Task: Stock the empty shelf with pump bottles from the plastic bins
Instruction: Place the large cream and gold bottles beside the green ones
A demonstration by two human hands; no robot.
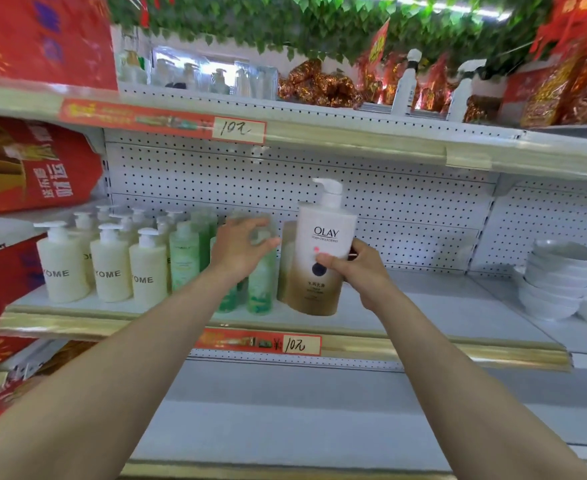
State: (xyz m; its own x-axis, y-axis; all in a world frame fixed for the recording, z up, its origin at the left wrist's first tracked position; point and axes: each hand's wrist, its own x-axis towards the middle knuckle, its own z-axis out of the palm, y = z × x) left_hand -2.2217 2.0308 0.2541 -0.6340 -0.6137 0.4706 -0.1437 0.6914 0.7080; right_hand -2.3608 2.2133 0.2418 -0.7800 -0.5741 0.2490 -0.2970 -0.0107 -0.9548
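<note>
Centre of frame: my right hand (pixel 350 268) grips a white-and-gold pump bottle (pixel 323 258) marked OLAY. The thumb lies across the front label and the fingers are hidden behind it. The bottle is upright, with its pump head pointing toward the left of the frame. Its base sits low over the front of the middle shelf (pixel 423 306); I cannot tell whether it touches the board. Just behind it to the left is a second gold bottle (pixel 286 268), mostly hidden, with only its left flank showing.

Left of centre: my left hand (pixel 240 251) is at the tops of the green bottles (pixel 184 258), fingers curled, thumb out toward the right. There is motion blur here, so I cannot tell whether the fingers hold a pump or only hover around it. My wrist covers several green bottles.

Further left: cream bottles (pixel 61 268) in rows, labels reading "YOME", the first letter partly turned away. Red bags (pixel 35 161) are cut off by the left edge.

Right edge: stacked white bowls (pixel 558 282), partly cropped. The price tag (pixel 300 345) on the shelf lip reads 10; the small print beside it is illegible.
</note>
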